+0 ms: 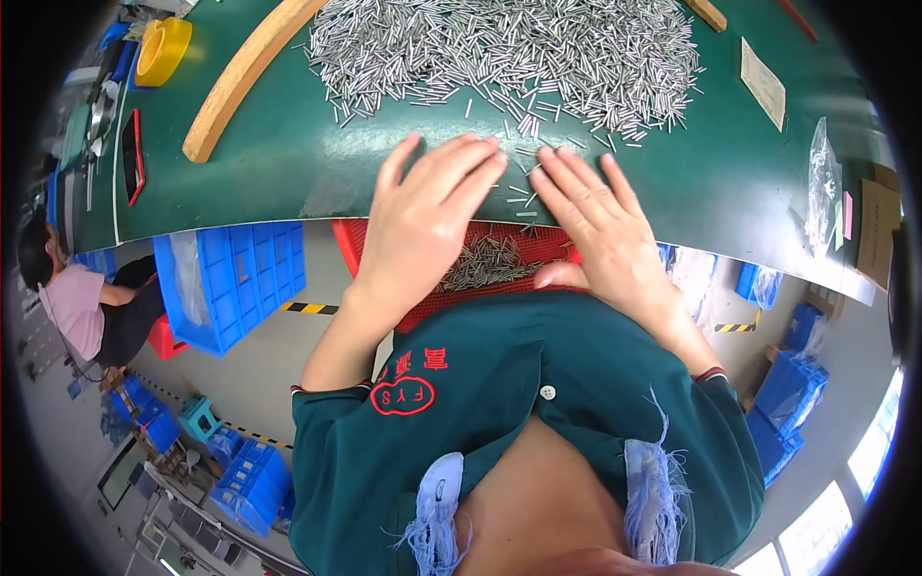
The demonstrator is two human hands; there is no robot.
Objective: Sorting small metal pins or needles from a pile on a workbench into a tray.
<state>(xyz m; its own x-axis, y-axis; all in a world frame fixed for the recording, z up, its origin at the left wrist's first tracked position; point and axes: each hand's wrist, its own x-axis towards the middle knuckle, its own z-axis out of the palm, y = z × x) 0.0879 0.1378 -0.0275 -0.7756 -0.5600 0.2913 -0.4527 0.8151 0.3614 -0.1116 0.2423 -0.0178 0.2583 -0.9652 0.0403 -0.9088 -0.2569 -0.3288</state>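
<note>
A wide heap of small silvery metal pins (509, 58) covers the far middle of the green tabletop (259, 178). My left hand (427, 206) is open at the near edge of the table, palm down, fingers stretched toward the heap. Beside it, my right hand (605, 216) also lies open on the surface, its fingers spread. A few loose pins (519, 200) are scattered between the two hands. Below the table edge, under my hands, a red mesh basket (348, 245) holds more pins. What lies beneath my palms is hidden.
A curved wooden strip (235, 91) borders the heap on the left; another wooden piece (708, 13) is at far right. Yellow tape (163, 52) and a red-edged phone (134, 158) lie left. Blue crates (230, 283) stand below the table. A seated person (82, 298) is at far left.
</note>
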